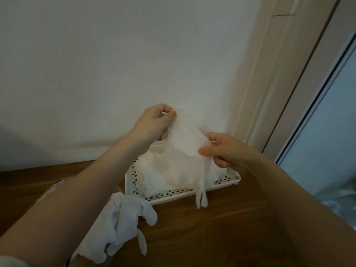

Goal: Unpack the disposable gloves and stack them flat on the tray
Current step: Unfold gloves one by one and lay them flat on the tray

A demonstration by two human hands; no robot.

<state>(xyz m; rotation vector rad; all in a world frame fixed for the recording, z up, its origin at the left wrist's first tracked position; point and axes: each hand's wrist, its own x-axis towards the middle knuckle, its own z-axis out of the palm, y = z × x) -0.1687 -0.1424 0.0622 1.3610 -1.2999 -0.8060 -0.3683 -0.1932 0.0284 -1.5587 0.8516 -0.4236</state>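
Note:
Both hands hold one thin translucent glove (185, 143) up in the air above the tray. My left hand (157, 122) pinches its upper cuff edge, and my right hand (221, 149) pinches the lower right edge. The glove's fingers dangle down past the tray's front rim. A white perforated tray (228, 179) sits on the wooden table against the wall, with a flat stack of gloves (163, 174) in it. A loose heap of crumpled gloves (117, 224) lies on the table in front of the tray, partly under my left forearm.
The wooden table (212, 232) runs up to a white wall (115, 64). A pale door frame (279, 74) and a glass door stand at the right. A patterned package (55, 186) peeks out behind my left forearm.

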